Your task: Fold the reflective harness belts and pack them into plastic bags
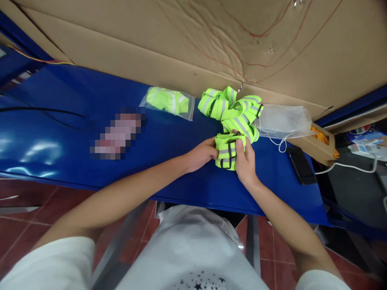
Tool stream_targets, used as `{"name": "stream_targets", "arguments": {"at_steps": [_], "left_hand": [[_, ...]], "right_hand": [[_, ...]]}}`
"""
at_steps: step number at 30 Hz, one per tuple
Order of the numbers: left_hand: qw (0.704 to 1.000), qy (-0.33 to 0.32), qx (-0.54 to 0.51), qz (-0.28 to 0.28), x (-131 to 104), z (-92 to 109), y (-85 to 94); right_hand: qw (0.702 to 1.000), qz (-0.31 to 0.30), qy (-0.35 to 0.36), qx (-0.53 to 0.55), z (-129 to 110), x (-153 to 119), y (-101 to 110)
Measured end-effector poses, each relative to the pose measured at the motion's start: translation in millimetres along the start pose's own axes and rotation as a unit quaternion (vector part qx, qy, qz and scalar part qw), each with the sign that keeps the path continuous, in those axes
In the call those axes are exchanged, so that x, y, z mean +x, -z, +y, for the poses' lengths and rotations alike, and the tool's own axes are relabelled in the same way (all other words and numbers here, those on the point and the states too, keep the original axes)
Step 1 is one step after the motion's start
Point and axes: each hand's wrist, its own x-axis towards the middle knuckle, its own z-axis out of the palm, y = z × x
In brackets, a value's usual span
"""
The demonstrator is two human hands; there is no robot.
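A folded bundle of neon yellow-green strap (226, 152) with grey reflective stripes and black buckles is held between both hands over the blue table. My left hand (202, 155) grips its left side, fingers curled against it. On the right side, my right hand (245, 162) is closed round the bundle with the thumb on its front. Just beyond lies a loose heap of the same neon straps (240, 112), close to the cardboard. To the left of the heap, a clear plastic bag (169, 101) holds more folded neon material.
A blue table (169, 181) carries a pixelated item (117, 135) at left, a translucent bag (284, 121) with white cord, a black phone (301, 165) and a cardboard box (317, 143) at right. A brown cardboard panel (127, 52) stands along the back. Cables lie at far left.
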Motion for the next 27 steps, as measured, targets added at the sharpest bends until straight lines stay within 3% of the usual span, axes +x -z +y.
{"name": "stream_targets", "arguments": {"at_steps": [5, 12, 15, 20, 22, 24, 26, 27], "left_hand": [[0.996, 0.014, -0.036, -0.076, 1, 0, 4.0], [0.992, -0.017, -0.065, -0.103, -3, -2, -2.8], [0.995, -0.019, -0.07, -0.062, -3, -8, -6.8], [0.995, -0.052, -0.038, 0.075, -1, -7, -14.9], [0.992, -0.06, -0.043, 0.104, -1, -2, -15.6], [0.991, -0.053, -0.05, 0.111, -1, 2, -13.6], [0.992, -0.045, -0.053, 0.102, -1, 5, -9.9], [0.993, -0.042, -0.054, 0.096, -1, 6, -8.0]], "right_hand": [[0.999, 0.021, -0.03, 0.035, 9, 5, -1], [0.997, 0.036, -0.041, 0.056, 2, 6, 4], [0.999, 0.029, -0.007, 0.034, -5, 2, 0], [0.997, -0.033, 0.065, -0.021, -6, 9, 6], [0.986, -0.019, 0.124, -0.109, -1, 22, 22], [0.958, 0.041, 0.164, -0.233, 10, 40, 44], [0.926, 0.102, 0.147, -0.331, 27, 56, 68], [0.914, 0.102, 0.123, -0.372, 37, 63, 79]]}}
